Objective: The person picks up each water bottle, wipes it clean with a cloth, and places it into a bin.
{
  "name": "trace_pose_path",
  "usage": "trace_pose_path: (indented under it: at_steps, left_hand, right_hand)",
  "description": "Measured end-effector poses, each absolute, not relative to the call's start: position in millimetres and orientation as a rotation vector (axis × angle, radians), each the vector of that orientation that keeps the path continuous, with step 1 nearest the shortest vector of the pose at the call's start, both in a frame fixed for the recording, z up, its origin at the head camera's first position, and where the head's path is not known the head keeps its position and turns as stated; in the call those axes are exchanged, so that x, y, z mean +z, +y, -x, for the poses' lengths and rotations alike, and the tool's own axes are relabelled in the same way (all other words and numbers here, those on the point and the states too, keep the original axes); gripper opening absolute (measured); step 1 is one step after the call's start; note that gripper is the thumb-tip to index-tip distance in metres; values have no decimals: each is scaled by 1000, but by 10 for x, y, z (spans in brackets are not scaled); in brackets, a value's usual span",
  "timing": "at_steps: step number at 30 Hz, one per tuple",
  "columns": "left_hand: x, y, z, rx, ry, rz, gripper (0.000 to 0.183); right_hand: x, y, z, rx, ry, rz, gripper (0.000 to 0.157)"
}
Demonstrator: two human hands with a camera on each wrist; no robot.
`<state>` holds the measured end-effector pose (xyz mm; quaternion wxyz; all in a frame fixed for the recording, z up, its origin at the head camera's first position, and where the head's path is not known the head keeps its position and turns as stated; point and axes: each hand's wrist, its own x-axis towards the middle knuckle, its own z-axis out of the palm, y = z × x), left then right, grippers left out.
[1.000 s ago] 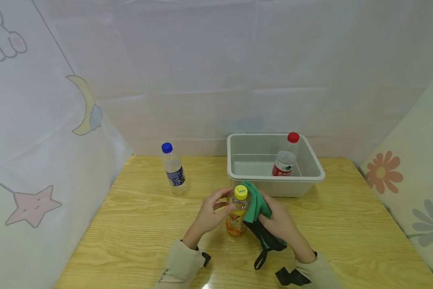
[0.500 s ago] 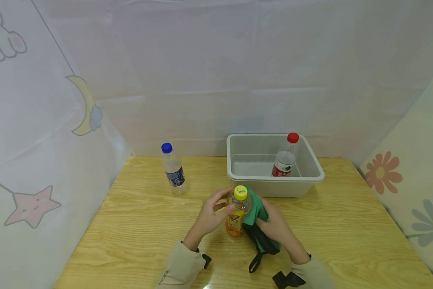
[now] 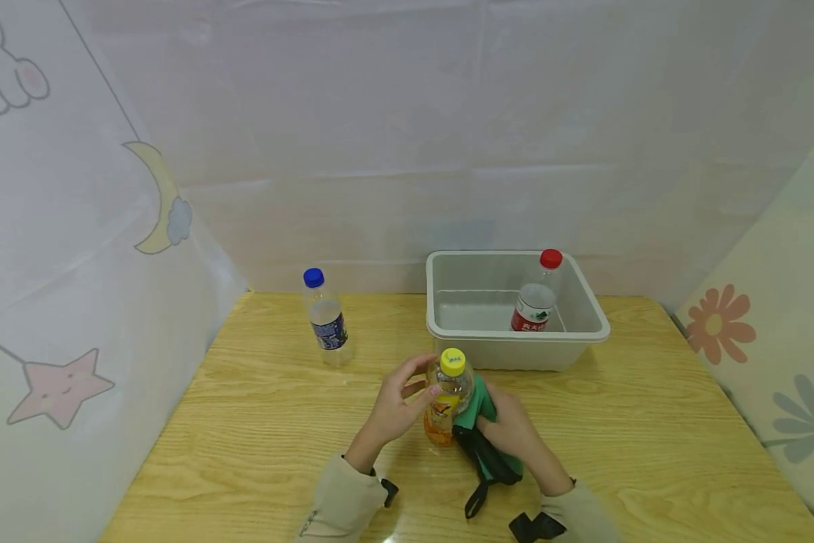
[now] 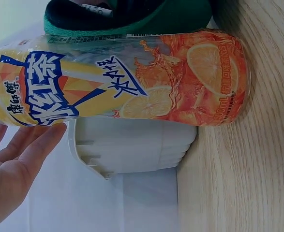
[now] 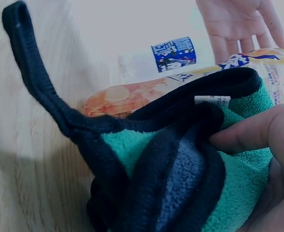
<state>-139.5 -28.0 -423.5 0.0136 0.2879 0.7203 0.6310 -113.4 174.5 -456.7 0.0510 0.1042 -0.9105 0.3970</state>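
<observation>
An iced tea bottle (image 3: 440, 415) with a yellow cap stands upright on the table in the middle of the head view. My left hand (image 3: 394, 403) holds its upper part from the left, thumb in front and fingers behind. Orange slices show on its label (image 4: 132, 82) in the left wrist view. My right hand (image 3: 511, 426) grips a bunched green towel (image 3: 477, 407) with black trim against the bottle's right side. The towel's black loop (image 5: 40, 82) hangs free in the right wrist view. The towel covers part of the bottle there.
A grey plastic bin (image 3: 508, 349) stands behind the hands, with a red-capped water bottle (image 3: 534, 305) leaning inside. To the left, a blue-capped bottle (image 3: 330, 329) stands on the wooden table (image 3: 257, 437). White printed sheets surround the table's back and sides.
My right hand and the towel have slid down the bottle's right side, toward me and slightly left. The left hand and the bottle stay in place.
</observation>
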Motion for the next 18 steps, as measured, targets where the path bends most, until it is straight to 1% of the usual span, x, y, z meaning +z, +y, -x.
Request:
trace_pose_path:
  at_steps: [5, 12, 18]
  left_hand:
    - [-4054, -282, 1307, 1954, 2267, -910, 39]
    - [-4060, -274, 1299, 1963, 2249, -882, 40]
    - [-4023, -241, 1269, 1941, 2292, -828, 46]
  right_hand:
    - [-4596, 1734, 1142, 1195, -2799, -303, 63]
    - [-4641, 1717, 1144, 1154, -2826, -316, 58]
    - [-4630, 1716, 1126, 1153, -2847, -324, 61]
